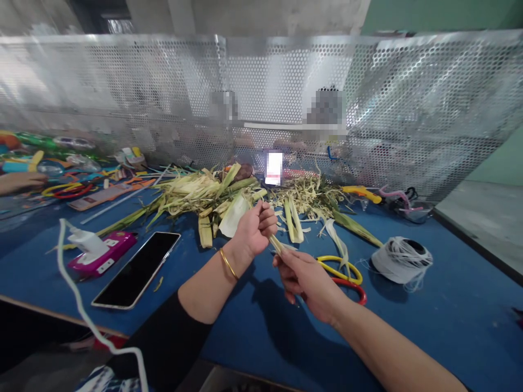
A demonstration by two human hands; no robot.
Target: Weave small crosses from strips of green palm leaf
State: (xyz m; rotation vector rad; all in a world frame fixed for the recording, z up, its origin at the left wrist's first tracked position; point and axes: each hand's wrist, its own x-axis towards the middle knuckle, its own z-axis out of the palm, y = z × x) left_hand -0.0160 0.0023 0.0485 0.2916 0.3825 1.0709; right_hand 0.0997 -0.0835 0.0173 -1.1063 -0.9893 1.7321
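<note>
Between my two hands runs a pale strip of corn husk point(276, 243), slanting over the blue table point(229, 321). My left hand point(256, 227), with a gold bangle at the wrist, is closed around its upper end. The lower end is pinched between the thumb and fingers of my right hand point(302, 275). Just beyond my hands lie a pile of dry husks point(188, 190) and a heap of shredded strips point(306, 196). Scissors with yellow and red handles point(341, 271) rest beside my right hand, partly hidden by it.
A phone point(137, 269) and a magenta power strip point(104, 253) with a white plug lie on the left. At right stand a spool of white string point(402, 260) and a yellow-handled tool point(362, 193). Perforated metal panels point(163, 92) close off the back. Another person's hand point(24, 182) is at far left.
</note>
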